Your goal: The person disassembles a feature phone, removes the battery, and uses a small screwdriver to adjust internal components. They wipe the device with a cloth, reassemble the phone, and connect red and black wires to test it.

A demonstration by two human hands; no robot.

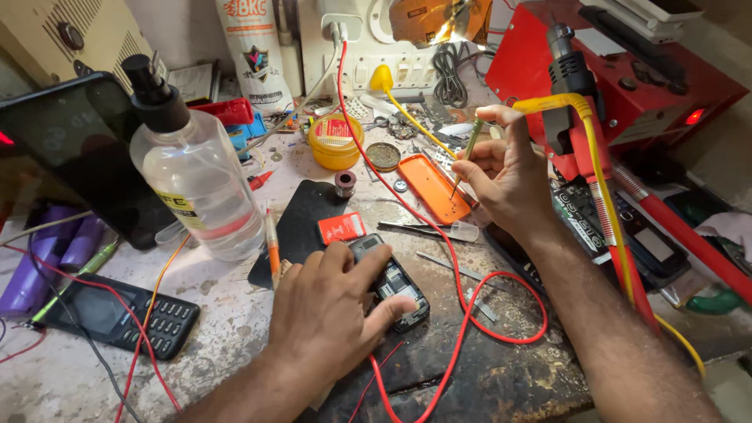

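- Clear plastic bottle (202,184), black pump top, yellow label band: stands upright at left of the worktop (70,376); holds clear liquid to about the shoulder.
- Small yellow tub (335,142), round, with a red-and-white label on its lid: lid on, contents hidden; sits behind the black mat (301,227).
- Shallow round tin (384,156), open, dark inside; what it holds cannot be told. Just right of the yellow tub.
- Orange tray (429,186), oblong, shallow: lies right of centre, under the tip of the tool; its floor looks bare apart from a few tiny specks.
- Opened phone (392,282), small, dark, back cover off: battery bay and inner metal parts exposed. Lies at mid-worktop on the mat's near edge, one end tilted toward the tray.
- Left hand (329,309): grip closed over the opened phone from the near side, fingers across its lower half, thumb at its right edge, pinning it to the worktop.
- Right hand (501,168): grip pinched round a thin green-handled screwdriver (467,153), tip pointing down over the orange tray.
- Red battery (341,228), flat: lies on the mat just behind the opened phone.
- Tweezers (419,229), metal: lying right of the battery.
- Red wire (462,313): loops across the worktop past the phone's right side.
- Black keypad phone (117,317): whole, lying near the left edge.
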